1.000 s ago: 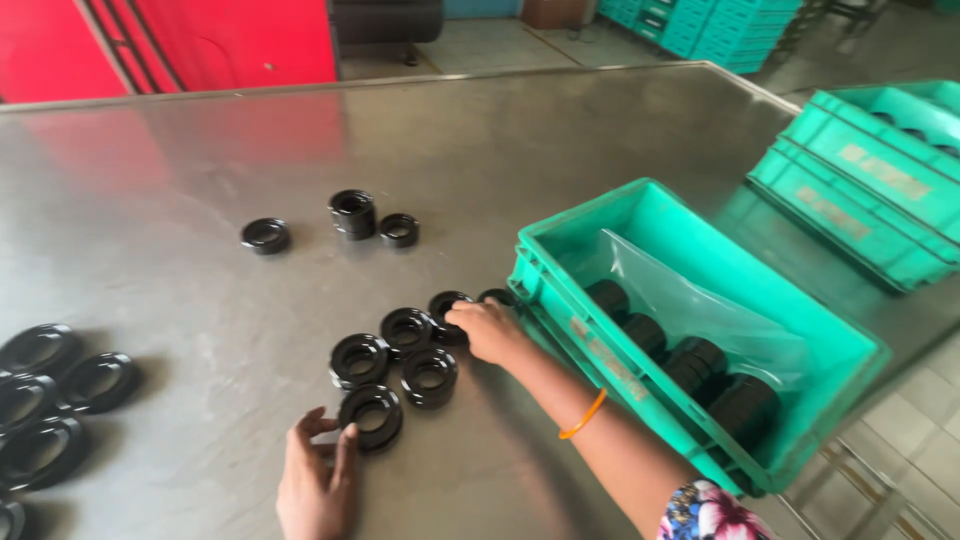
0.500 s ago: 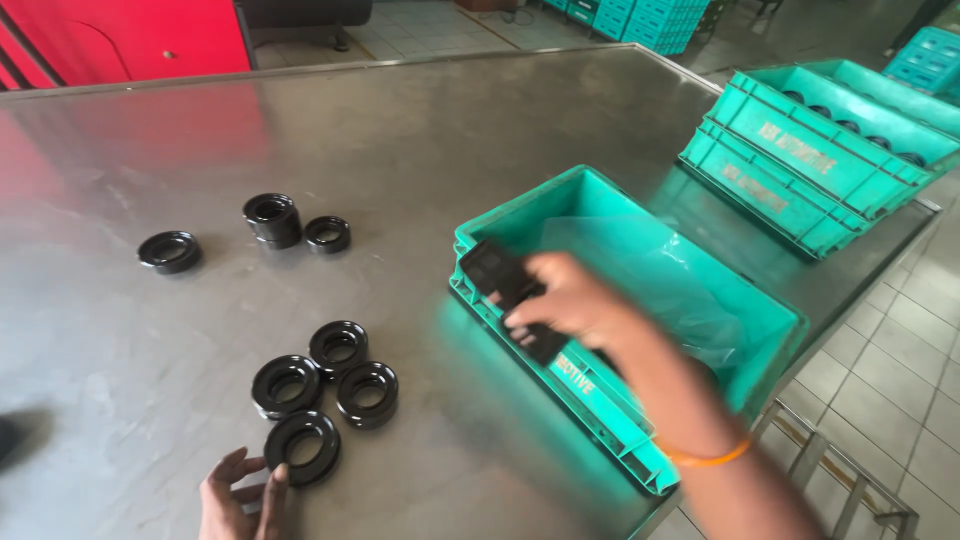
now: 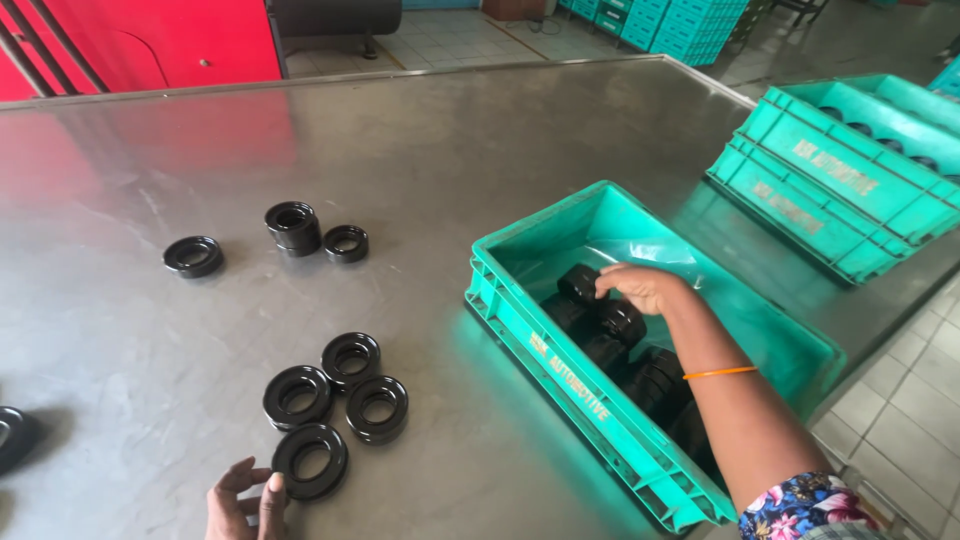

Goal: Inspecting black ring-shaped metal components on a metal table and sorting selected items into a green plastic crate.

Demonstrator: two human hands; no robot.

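Note:
My right hand (image 3: 648, 287) reaches into a green plastic crate (image 3: 590, 400) lined with clear plastic, and its fingers curl over a black rubber ring (image 3: 580, 283) on top of several other black rings (image 3: 640, 370) stacked inside. My left hand (image 3: 243, 502) rests on the steel table (image 3: 480, 150) at the near edge with its fingers apart. Its fingertips are beside the nearest ring (image 3: 310, 460) of a cluster of several black rings (image 3: 340, 395) lying flat.
Farther back on the table lie a single ring (image 3: 193, 255), a short stack of rings (image 3: 293, 226) and one more ring (image 3: 346, 243). Another ring (image 3: 10, 436) shows at the left edge. Two more green crates (image 3: 850, 190) stand at the right. Tiled floor lies beyond the table's right edge.
My right hand picked black rings up from the table cluster, carried them right over the crate, and has lowered them inside. The left hand stayed by the nearest ring.

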